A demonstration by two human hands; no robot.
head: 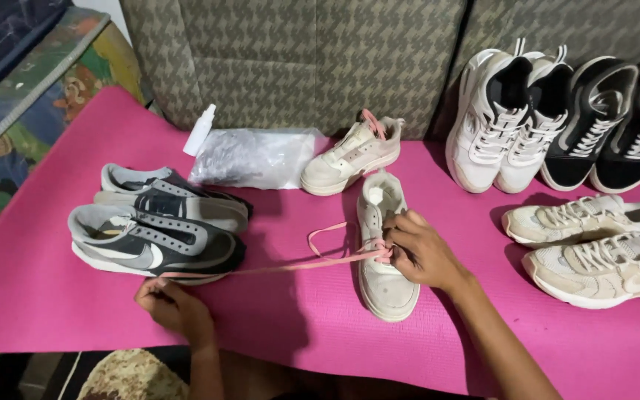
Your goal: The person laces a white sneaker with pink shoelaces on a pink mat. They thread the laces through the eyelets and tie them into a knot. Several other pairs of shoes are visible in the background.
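A cream sneaker lies on the pink mat, toe toward me. My right hand pinches its pink lace at the eyelets. My left hand grips the far end of that lace, stretched taut to the left across the mat. A loose loop of lace curls beside the shoe. The matching cream sneaker with a pink lace stands behind it.
A grey and black pair of sneakers lies left. A clear plastic bag and a small white spray bottle sit at the back. A white pair, a black pair and a beige pair stand right, by a patterned sofa.
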